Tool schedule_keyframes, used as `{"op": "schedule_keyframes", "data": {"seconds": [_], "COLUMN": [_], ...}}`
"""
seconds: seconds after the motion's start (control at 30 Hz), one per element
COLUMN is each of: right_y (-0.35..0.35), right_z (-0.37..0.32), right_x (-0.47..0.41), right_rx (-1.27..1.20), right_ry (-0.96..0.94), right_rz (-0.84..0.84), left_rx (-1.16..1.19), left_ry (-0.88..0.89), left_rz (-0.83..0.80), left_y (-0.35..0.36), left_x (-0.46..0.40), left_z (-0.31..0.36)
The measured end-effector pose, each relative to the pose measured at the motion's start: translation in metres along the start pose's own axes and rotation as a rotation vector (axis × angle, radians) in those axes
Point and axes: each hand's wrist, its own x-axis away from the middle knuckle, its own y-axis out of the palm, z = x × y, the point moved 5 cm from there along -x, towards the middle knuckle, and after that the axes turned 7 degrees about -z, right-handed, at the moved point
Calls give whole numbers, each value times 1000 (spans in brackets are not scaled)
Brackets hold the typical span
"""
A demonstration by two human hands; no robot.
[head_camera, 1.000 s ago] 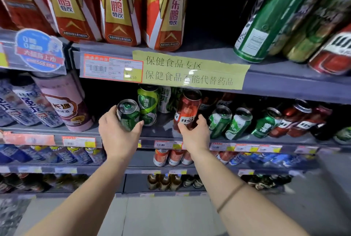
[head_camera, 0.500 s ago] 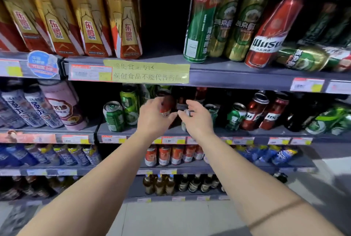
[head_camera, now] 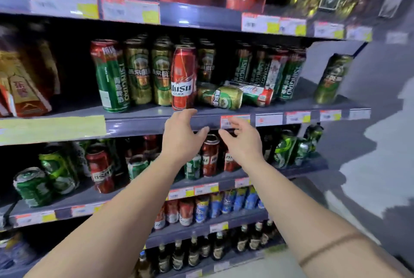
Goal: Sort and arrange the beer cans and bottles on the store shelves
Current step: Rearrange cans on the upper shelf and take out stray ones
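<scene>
My left hand (head_camera: 182, 133) and my right hand (head_camera: 243, 141) are both open and empty, raised in front of the edge of the upper beer shelf (head_camera: 139, 122). Just above my left fingers stands a tall red Wusu can (head_camera: 183, 77). To its right a green-gold can (head_camera: 220, 97) and a green-and-white can (head_camera: 257, 94) lie on their sides. Tall green and gold cans (head_camera: 136, 74) stand to the left. On the shelf below, behind my hands, are short red cans (head_camera: 209, 155) and green cans (head_camera: 57, 169), some tilted.
A lone green can (head_camera: 332, 78) stands at the shelf's right end by a grey side panel. Yellow-red cartons (head_camera: 22, 89) sit at far left. Lower shelves hold blue and red cans (head_camera: 210, 207) and dark bottles (head_camera: 192, 253). Grey floor lies to the right.
Both hands left the cans on the lower shelf and rose to the edge of the upper shelf. The view swung up and to the right.
</scene>
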Motion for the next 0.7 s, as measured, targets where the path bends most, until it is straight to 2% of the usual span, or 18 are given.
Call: {"op": "schedule_keyframes", "data": {"seconds": [0.13, 0.3, 0.47, 0.6, 0.7], "right_y": [-37, -49, -38, -41, -50], "right_z": [10, 1, 8, 7, -4], "right_x": [-33, -87, -116, -124, -124], "right_rx": [58, 201, 494, 420, 104], "right_ry": [-2, -4, 46, -38, -115], "right_rz": [87, 131, -15, -39, -22], "left_rx": [26, 33, 63, 46, 54], "left_ry": [36, 91, 169, 225, 223], "left_rz": [-29, -22, 23, 6, 32], "left_y": [17, 28, 36, 45, 45], "left_x": [-26, -60, -84, -94, -103], "left_z": [21, 21, 31, 39, 44]}}
